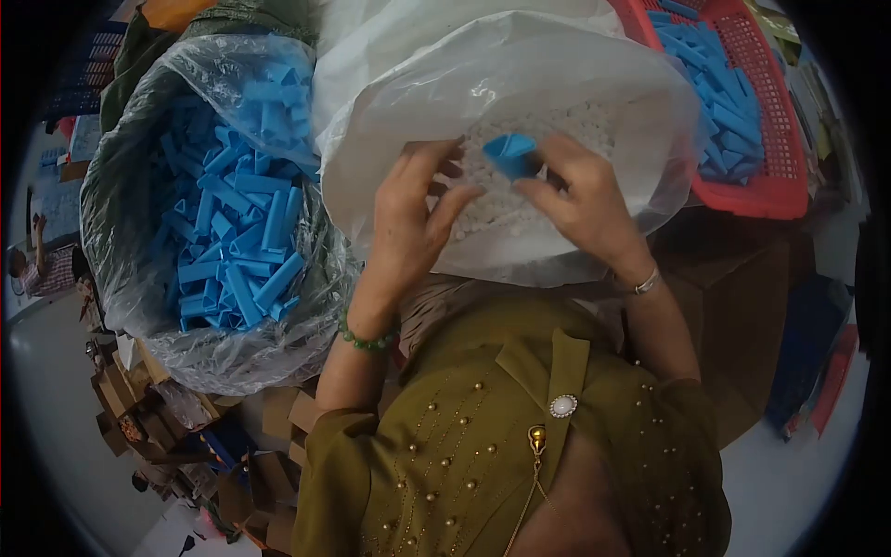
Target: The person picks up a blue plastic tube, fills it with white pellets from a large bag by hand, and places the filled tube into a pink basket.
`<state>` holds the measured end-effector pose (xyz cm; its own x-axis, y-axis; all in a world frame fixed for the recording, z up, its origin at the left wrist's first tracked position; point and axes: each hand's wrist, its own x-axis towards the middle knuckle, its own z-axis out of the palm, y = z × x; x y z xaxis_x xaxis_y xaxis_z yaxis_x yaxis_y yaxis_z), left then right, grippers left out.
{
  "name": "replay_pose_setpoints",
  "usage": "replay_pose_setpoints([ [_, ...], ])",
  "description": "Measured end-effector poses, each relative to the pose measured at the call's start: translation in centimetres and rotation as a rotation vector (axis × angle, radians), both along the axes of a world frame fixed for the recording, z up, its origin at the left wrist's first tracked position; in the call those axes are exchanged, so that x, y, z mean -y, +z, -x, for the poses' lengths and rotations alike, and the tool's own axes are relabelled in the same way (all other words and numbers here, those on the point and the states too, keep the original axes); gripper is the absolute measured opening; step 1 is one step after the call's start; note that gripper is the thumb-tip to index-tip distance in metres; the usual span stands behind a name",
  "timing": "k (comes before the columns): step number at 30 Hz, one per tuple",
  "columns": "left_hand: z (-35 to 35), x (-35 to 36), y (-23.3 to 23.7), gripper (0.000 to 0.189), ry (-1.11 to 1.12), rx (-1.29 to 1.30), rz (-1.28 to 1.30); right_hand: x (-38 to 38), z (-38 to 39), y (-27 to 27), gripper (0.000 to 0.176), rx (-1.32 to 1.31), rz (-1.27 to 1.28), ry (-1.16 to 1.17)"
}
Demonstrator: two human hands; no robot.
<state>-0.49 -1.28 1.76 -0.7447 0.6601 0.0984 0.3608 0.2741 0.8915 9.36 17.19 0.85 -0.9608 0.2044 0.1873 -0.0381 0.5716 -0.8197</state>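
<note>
My right hand is closed on a blue plastic triangular tube, whose open end faces up toward me. To its left is my left hand, thumb and fingers apart, with nothing visible between them; some of its fingertips are hidden. Both hands are over a large clear plastic bag that lies open in front of me. Inside it are many small white pellet-like pieces, partly covered by my hands.
On the left, a plastic-lined sack holds many blue triangular tubes. A red basket at the right holds more blue tubes. Cardboard boxes stand on the floor. Another person is at the far left.
</note>
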Motion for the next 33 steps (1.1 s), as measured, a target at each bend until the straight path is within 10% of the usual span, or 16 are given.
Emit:
replay_pose_setpoints([
  [3, 0.9, -0.8, -2.1, 0.054, -0.068, -0.427, 0.353, -1.8, 0.5, -1.3, 0.010, 0.001, -0.531, -0.073],
  [10, 1.3, -2.6, -6.0, 0.052, -0.023, -0.344, 0.325, 0.8, 2.7, -4.1, 0.010, 0.052, -0.724, 0.010],
  [19, 0.4, -0.8, -1.5, 0.030, 0.048, 0.431, -0.097, -0.6, 0.4, -2.5, 0.026, 0.025, -0.019, 0.049],
  [24, -0.2, -1.7, 0.4, 0.033, -0.106, -0.183, -0.073, -0.2, -0.2, -1.8, 0.028, 0.063, 0.081, 0.073],
  [33, -0.9, -1.7, 0.6, 0.047, -0.105, -0.314, -0.043, 0.4, -0.7, -1.2, 0.028, 0.027, 0.134, 0.055],
])
